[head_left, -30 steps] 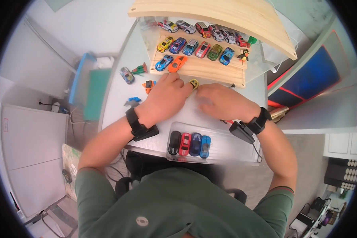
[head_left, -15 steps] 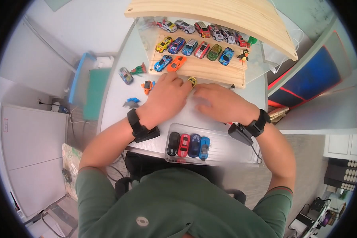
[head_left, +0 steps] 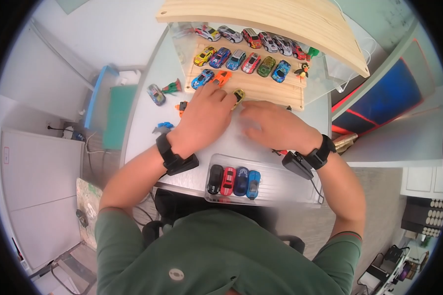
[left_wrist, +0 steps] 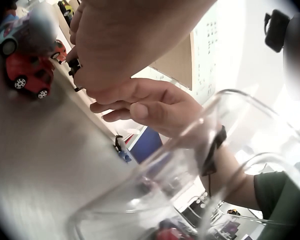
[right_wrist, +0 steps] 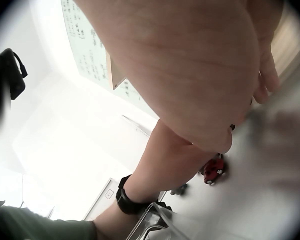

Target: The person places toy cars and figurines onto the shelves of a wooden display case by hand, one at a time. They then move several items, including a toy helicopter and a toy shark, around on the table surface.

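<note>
In the head view, a small yellow and black car sticks out between the hands, at the front edge of the wooden stepped rack. The left hand appears to pinch it beside the thumb and forefinger, which partly hide the grip. That hand's other fingers reach the orange car on the lowest step, next to a blue car. The right hand has its fingertips close to the yellow car; contact is unclear. Its fingers look relaxed in the left wrist view, with the thumb apart.
A clear tray with several cars stands at the table's near edge. Left of the hands lie a grey-green car, a red-green figure, an orange toy and a blue toy. Rows of cars fill the upper steps.
The left hand has moved slightly up toward the rack, now covering part of the orange car. The yellow car has shifted the same way, and more of it shows. The right hand has barely moved.
</note>
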### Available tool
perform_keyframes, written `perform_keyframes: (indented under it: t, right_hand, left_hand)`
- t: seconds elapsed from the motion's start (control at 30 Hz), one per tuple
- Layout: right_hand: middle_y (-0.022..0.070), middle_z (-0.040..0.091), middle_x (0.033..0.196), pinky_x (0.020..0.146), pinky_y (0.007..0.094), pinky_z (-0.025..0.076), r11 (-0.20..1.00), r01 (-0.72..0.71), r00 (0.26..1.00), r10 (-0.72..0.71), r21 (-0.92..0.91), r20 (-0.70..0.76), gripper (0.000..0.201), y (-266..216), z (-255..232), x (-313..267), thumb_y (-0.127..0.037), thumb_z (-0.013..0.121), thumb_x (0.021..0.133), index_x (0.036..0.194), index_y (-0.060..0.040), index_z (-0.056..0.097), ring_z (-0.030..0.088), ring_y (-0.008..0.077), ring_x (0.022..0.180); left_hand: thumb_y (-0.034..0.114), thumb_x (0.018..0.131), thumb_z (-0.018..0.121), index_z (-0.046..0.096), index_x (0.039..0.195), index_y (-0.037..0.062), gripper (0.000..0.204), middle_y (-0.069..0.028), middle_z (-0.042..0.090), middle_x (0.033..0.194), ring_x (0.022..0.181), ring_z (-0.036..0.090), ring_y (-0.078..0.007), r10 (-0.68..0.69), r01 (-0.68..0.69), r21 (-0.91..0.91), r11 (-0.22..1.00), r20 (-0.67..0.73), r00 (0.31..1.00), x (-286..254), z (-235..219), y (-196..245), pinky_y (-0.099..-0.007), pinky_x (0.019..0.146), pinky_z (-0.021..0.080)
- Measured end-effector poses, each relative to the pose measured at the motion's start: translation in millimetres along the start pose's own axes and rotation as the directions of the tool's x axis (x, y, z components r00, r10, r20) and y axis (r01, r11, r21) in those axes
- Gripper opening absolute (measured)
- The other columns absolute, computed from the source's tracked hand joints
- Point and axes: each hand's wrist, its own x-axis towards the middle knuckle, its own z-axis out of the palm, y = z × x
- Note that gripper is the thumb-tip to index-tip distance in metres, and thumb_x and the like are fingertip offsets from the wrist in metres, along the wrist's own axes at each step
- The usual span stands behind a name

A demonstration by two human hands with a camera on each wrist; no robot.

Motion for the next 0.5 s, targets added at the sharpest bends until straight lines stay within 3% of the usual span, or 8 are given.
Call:
perform_keyframes:
  t: [0.13,0.2,0.3,0.5]
  right_hand:
    - [0.026,0.064,0.136,0.109,0.0493,0.049,1.0,-0.017,0.999,0.017,0.003,-0.042,0.035,0.6,-4.2,3.8,-0.026,0.065,0.098,0.115,0.0032,0.07,0.061,0.0428,0.126]
    - [0.0286,0.056,0.151,0.116,0.048,0.046,0.996,-0.071,0.996,0.069,-0.048,-0.055,0.038,6.5,0.9,6.9,-0.027,0.065,0.098,0.123,0.0013,0.07,0.056,0.0448,0.136]
    - [0.0309,0.049,0.159,0.12,0.0473,0.042,0.992,-0.118,0.993,0.118,-0.044,-0.013,0.041,8.2,1.5,12.2,-0.028,0.066,0.098,0.128,-0.0007,0.07,0.052,0.0458,0.143]
    - [0.0295,0.051,0.156,0.118,0.0474,0.044,0.993,-0.113,0.993,0.111,-0.037,-0.047,0.041,9.8,5.0,14.2,-0.027,0.066,0.097,0.128,0.0002,0.07,0.054,0.0446,0.14]
  left_hand:
    - [0.006,0.08,0.076,0.067,0.106,0.0051,0.027,-0.0126,0.07,0.103,0.111,0.061,-0.0337,-0.014,0.014,0.072,0.997,-0.007,1.0,4.7,11.5,-10.2,-0.0461,0.099,0.05]
    - [0.007,0.081,0.076,0.067,0.105,0.0053,0.026,-0.0121,0.07,0.104,0.112,0.06,-0.0325,-0.001,0.001,0.157,0.988,0.005,1.0,5.4,14.6,-14.4,-0.0455,0.099,0.05]
    - [0.009,0.082,0.076,0.068,0.105,0.0053,0.025,-0.0115,0.07,0.103,0.112,0.06,-0.0315,0.004,-0.007,0.181,0.984,0.021,1.0,6.7,15.5,-16.8,-0.0444,0.098,0.049]
    - [0.011,0.082,0.076,0.067,0.103,0.0064,0.022,-0.0102,0.069,0.101,0.109,0.059,-0.0309,0.011,-0.016,0.244,0.97,0.022,1.0,13.5,18.1,-19.2,-0.0437,0.096,0.049]
